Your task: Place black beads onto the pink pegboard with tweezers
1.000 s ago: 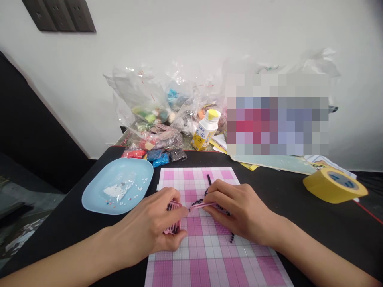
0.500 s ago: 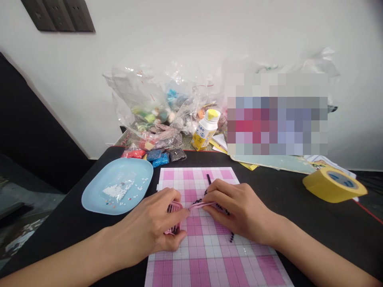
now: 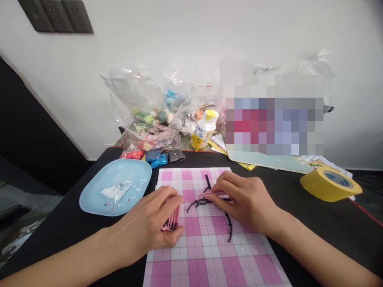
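Note:
My left hand (image 3: pixel 158 217) is closed around a small pink ridged tray (image 3: pixel 174 217) with black beads in its grooves, held over the left side of a pegboard. In my right hand (image 3: pixel 243 199) is a pair of pink tweezers (image 3: pixel 206 194), pinched between thumb and fingers, tips pointing left. Under them lies the pink-and-white checked pegboard (image 3: pixel 209 255). Lines of black beads (image 3: pixel 229 227) form a branching outline on it, partly covered by my right hand. Whether the tweezer tips hold a bead is too small to tell.
Left of the board sits a light blue plate (image 3: pixel 89 199) with a bag of white beads and loose beads. Behind are bead packets (image 3: pixel 158 160), plastic bags (image 3: pixel 134 99) and a yellow-and-white bottle (image 3: pixel 204 131). A yellow tape roll (image 3: pixel 317 185) lies at the right.
The tweezers have moved right and up, from beside the pink tray to over the black bead outline. My left hand stays near its place; the tray has tilted a little.

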`<state>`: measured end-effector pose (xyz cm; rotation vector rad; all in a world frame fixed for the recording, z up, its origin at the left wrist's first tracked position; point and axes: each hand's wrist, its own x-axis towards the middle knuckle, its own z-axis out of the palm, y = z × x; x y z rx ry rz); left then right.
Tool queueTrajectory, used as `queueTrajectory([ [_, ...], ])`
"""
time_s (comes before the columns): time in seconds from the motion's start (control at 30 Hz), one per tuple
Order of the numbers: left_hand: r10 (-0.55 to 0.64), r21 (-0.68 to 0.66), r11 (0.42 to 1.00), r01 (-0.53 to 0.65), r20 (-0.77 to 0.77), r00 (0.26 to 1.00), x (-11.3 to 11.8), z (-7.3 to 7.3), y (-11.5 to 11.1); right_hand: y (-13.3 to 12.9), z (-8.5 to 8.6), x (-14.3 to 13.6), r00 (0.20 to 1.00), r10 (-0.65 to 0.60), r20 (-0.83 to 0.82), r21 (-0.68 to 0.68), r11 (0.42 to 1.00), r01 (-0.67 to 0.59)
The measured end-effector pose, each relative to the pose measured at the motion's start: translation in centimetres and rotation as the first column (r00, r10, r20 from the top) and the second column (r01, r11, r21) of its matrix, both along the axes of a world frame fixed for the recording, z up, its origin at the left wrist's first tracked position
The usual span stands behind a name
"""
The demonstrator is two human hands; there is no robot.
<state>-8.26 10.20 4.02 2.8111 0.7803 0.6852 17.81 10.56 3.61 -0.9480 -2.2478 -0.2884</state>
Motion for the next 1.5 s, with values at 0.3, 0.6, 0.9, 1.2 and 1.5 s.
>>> queueTrajectory([
  [0.3, 0.034, 0.034, 0.999, -0.033, -0.018, 0.999, 0.01, -0.36, 0.13, -0.07, -0.36, -0.15, 1.0, 0.004, -0.005, -0.031, 1.0, -0.004],
  [0.6, 0.043, 0.108, 0.993, -0.039, -0.035, 0.998, 0.2, -0.72, 0.24, -0.05, -0.43, -0.3, 1.0, 0.018, -0.006, -0.039, 0.999, -0.019],
  [0.9, 0.031, 0.107, 0.994, -0.027, -0.035, 0.999, 0.45, -0.21, 0.27, -0.08, -0.21, -0.13, 1.0, 0.006, -0.008, -0.027, 1.0, -0.006],
  [1.2, 0.035, 0.097, 0.995, -0.031, -0.034, 0.999, 0.41, -0.02, 0.19, -0.09, -0.28, -0.16, 1.0, 0.009, -0.009, -0.032, 0.999, -0.009],
  [1.5, 0.039, 0.105, 0.994, -0.035, -0.038, 0.998, 0.41, -0.19, 0.32, -0.13, -0.39, -0.36, 0.998, 0.054, -0.023, -0.078, 0.995, -0.055],
])
